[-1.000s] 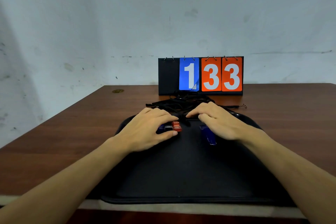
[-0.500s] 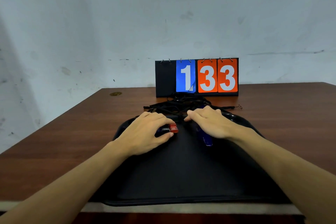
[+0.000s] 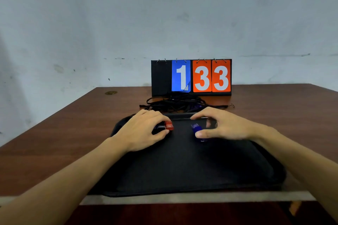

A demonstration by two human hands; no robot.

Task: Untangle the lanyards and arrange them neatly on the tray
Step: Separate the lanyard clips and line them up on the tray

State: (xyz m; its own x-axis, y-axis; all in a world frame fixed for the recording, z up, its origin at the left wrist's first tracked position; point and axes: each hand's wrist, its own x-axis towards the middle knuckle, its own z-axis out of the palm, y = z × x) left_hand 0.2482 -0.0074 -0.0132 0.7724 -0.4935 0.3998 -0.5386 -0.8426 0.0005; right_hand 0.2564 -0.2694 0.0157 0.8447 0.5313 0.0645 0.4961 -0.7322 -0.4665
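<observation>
A black tray point(image 3: 182, 170) lies on the brown table in front of me. Behind its far rim sits a tangled pile of black lanyards point(image 3: 175, 103), one strand trailing right. My left hand point(image 3: 144, 130) rests at the tray's far left, fingers and thumb curled round a red clip point(image 3: 169, 125) with a dark clip beside it. At the tray's far right my right hand point(image 3: 226, 126) arches over a blue clip point(image 3: 196, 128). Its thumb touches that clip and its fingers are spread above it. Black cords on the black tray are hard to make out.
A flip scoreboard point(image 3: 191, 77) reading 1, 3, 3 stands upright behind the lanyard pile, close to the wall. The table point(image 3: 73, 133) extends to both sides of the tray. A small round brass mark point(image 3: 110, 93) sits at its far left. The tray's near rim reaches the table's front edge.
My right hand has risen from lying flat into an arch and shifted slightly right, uncovering more of the blue clip. My left hand stays on the red clip.
</observation>
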